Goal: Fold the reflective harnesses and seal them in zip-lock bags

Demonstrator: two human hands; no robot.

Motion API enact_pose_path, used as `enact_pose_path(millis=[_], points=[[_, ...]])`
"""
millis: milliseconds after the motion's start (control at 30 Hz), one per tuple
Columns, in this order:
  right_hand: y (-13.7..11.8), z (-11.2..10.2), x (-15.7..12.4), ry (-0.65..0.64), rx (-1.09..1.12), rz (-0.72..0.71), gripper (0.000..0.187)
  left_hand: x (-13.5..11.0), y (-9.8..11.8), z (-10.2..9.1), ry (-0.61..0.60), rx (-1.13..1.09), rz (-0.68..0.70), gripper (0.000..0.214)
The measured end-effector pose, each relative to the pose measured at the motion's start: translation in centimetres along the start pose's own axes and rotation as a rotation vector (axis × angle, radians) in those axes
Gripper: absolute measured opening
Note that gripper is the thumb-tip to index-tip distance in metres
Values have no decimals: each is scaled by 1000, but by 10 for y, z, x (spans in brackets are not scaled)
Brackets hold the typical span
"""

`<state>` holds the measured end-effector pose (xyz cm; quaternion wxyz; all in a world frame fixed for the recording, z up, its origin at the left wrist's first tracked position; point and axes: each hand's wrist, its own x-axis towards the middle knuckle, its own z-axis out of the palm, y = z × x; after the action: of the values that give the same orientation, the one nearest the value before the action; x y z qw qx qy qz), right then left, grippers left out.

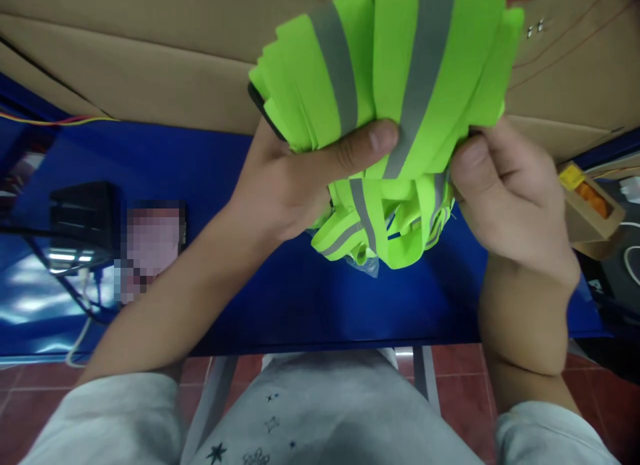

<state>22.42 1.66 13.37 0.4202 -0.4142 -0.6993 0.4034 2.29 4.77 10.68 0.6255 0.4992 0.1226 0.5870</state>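
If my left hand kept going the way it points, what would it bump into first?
The left hand grips the green vest, so that blocks it first; beyond, likely the cardboard box, though depth is unclear.

Bright, even light; the neon vest [395, 52] almost glows, white glare streaks my bench [300, 305] at left, edges bend softly.

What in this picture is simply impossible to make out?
All in the head view:
The green vest: its top is cut off by the upper edge.
The left hand and right hand: their fingertips, thumbs aside, are hidden behind the vest.
A patch on the blue table: blurred into squares.
The small box at the right: its orange contents are too small to tell.
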Motion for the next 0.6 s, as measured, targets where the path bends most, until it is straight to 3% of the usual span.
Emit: enact_pose_path(millis=[100,167,267,400,600], points=[[4,-9,1,13,-236,-102,32,2,0,2,-3,4,-47,46],[4,-15,0,-22,-384,-101,35,5,-1,2,8,4,-106,37],[-2,-16,-3,2,-496,-98,25,6,-2,4,54,-49,-167,31],[-7,-2,-6,170,-481,-26,19,4,-7,9,113,-45,-135,32],[6,18,-3,216,-610,-4,27,0,-18,9,76,-9,-163,29]])
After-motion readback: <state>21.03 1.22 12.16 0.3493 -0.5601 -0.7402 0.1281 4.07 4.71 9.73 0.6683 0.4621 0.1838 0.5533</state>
